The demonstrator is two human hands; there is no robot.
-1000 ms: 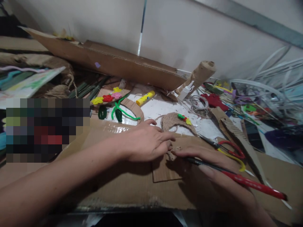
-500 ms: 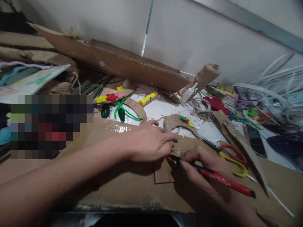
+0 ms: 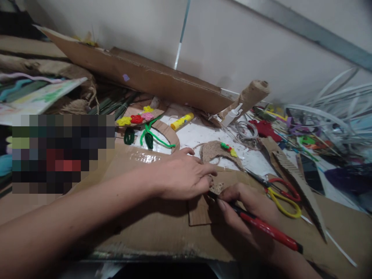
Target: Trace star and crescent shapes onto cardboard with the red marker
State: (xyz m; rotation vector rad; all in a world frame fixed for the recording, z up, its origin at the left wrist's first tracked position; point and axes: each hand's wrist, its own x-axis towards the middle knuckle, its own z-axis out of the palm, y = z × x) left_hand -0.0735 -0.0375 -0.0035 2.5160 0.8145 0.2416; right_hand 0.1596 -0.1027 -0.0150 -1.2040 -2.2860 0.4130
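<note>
My right hand [image 3: 247, 209] is closed around a red-and-black pen [image 3: 266, 226], whose tip points left toward my left fingertips. My left hand [image 3: 184, 176] reaches in with fingers bent, its tips pressed down on a small beige twine-like piece [image 3: 217, 188]. Both hands partly hide that piece. Beneath it lies a square of cardboard [image 3: 199, 213], resting on a larger cardboard sheet [image 3: 157, 228]. Just beyond my hands is a twine-covered crescent [image 3: 213, 150] with small green, red and yellow decorations.
Scissors [image 3: 283, 197] with red and yellow handles lie right of my hand, beside a torn cardboard strip [image 3: 302, 190]. Behind are a yellow glue stick [image 3: 182, 121], a white glue bottle [image 3: 231, 115] and a flower-decorated cardboard piece [image 3: 139, 110]. A long cardboard panel [image 3: 139, 75] leans at the wall.
The pen and my right hand have shifted slightly left, with the pen tip now closer under my left fingertips. My left hand stays nearly still.
</note>
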